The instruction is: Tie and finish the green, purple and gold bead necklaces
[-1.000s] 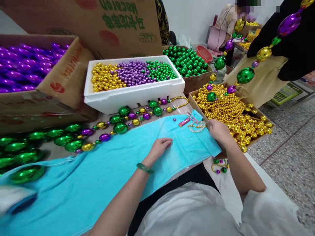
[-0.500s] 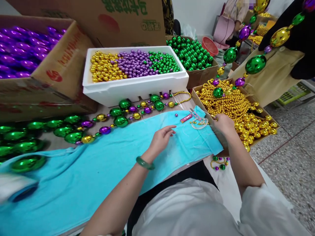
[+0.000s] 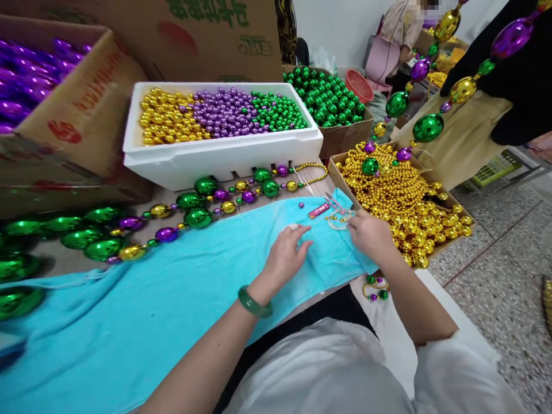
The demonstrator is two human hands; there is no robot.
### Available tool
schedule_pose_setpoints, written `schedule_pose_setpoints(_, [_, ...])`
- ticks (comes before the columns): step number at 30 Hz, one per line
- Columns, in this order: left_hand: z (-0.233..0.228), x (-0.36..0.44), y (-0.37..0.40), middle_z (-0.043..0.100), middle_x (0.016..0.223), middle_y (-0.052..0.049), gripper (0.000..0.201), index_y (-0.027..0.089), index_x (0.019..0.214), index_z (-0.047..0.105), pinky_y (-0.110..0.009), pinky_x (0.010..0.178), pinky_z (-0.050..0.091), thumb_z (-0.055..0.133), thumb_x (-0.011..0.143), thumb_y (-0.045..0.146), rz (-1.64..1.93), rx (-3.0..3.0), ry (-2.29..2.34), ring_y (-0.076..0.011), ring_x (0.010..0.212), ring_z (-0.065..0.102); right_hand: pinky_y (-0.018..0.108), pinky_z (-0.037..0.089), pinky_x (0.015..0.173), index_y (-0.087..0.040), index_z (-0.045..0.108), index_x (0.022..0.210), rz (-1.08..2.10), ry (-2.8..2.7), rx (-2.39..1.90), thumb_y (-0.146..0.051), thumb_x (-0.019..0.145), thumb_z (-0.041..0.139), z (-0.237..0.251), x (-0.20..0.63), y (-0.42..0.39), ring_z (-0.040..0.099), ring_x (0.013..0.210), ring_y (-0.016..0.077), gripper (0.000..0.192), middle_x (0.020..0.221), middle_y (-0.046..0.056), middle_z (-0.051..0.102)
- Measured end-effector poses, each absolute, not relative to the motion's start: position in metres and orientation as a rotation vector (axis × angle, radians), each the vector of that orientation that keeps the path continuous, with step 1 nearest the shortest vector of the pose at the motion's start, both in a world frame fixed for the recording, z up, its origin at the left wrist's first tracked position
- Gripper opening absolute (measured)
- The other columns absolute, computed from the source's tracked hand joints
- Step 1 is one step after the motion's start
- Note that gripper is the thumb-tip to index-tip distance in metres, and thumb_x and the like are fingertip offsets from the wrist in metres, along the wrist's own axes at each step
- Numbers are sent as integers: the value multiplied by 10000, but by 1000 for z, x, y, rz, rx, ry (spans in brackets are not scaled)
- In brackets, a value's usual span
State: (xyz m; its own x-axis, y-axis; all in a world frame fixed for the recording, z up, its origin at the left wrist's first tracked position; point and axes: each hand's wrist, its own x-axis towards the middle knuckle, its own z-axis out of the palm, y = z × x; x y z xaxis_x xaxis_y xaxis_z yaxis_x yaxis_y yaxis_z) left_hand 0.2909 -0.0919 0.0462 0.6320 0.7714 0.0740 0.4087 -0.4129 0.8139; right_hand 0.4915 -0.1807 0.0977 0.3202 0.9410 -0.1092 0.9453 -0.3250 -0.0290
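My left hand (image 3: 285, 254), a green bangle (image 3: 254, 302) on its wrist, hovers over the turquoise cloth (image 3: 194, 287) with thumb and fingers apart and nothing visible between them. Bent together, the fingers of my right hand (image 3: 371, 234) are at the cloth's right end, beside a pale ring (image 3: 338, 221) with small gold beads by it. What they pinch, if anything, is too small to make out. Scissors (image 3: 334, 202), a small pink packet (image 3: 318, 211) and a single purple bead (image 3: 301, 204) lie just beyond. Fine loose thread trails over the cloth between my hands.
A white foam box (image 3: 224, 150) holds gold, purple and green beads. Strung beads (image 3: 190, 201) lie before it. Cartons of purple, green (image 3: 345, 135) and gold beads (image 3: 388, 190) stand around. A bead strand (image 3: 426, 127) hangs at right. Another person (image 3: 394, 29) sits behind.
My right hand has moved left from the gold bead carton's edge to beside the pale ring. My left hand's fingers have spread a little. The whole view has shifted slightly.
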Motion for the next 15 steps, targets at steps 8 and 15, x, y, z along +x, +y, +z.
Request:
schedule_pose_setpoints(8, [59, 281, -96, 660, 709, -28, 439, 135, 1105, 697, -263, 595, 482, 706, 726, 356, 443, 1192, 723, -124, 629, 570, 228, 393, 682, -211, 693, 1027, -388, 2376, 2486, -276, 957, 434, 105, 425, -176, 588, 869, 141, 276, 946, 43, 627])
schedule_pose_setpoints(15, [48, 247, -81, 517, 555, 30, 278, 124, 818, 696, -214, 472, 359, 688, 711, 381, 589, 1146, 973, -76, 503, 455, 234, 362, 667, -189, 688, 911, -640, 2351, 2378, -237, 908, 527, 94, 426, -170, 605, 826, 130, 168, 932, 18, 676])
